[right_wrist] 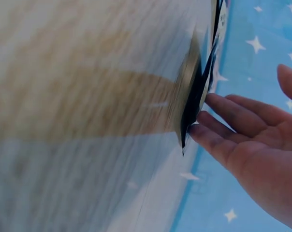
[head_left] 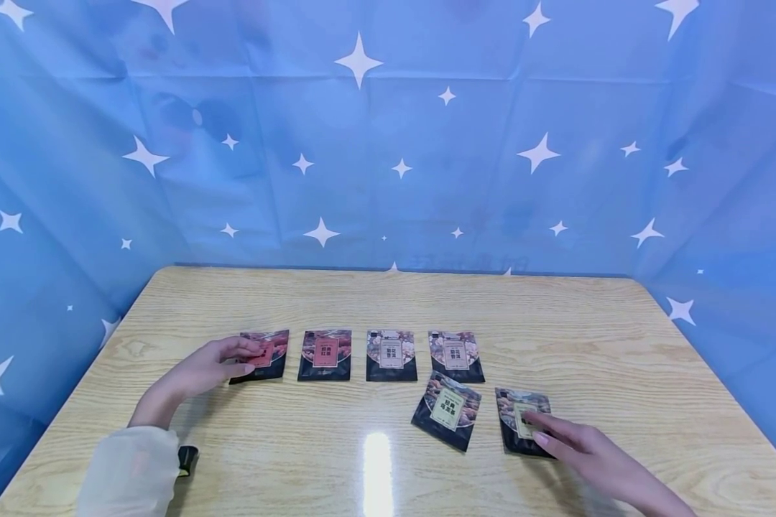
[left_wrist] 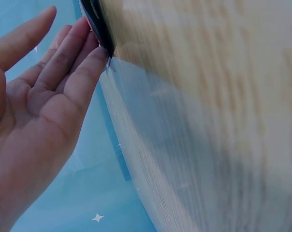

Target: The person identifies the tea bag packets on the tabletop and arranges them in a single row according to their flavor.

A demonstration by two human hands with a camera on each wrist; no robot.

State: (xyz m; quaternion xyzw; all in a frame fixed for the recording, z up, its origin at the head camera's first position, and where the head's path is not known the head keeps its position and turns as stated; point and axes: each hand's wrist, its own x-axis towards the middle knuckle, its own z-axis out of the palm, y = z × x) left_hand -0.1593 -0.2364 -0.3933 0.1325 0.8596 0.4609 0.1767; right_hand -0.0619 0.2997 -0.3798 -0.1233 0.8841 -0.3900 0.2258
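My left hand rests its fingertips on a black tea sachet with a red label; another red-label sachet lies to its right. In the left wrist view that hand has fairly straight fingers against the dark sachet's edge. Over on the right, my right hand touches a green-label sachet. The right wrist view has this hand's extended fingers on the dark packet, which stands slightly off the table at one side. A second green-label sachet lies tilted to its left.
Two sachets with pale pink labels, one at centre and one beside it, continue the back row on the wood-grain table. A small black object shows by the left sleeve. A blue star-patterned cloth hangs behind.
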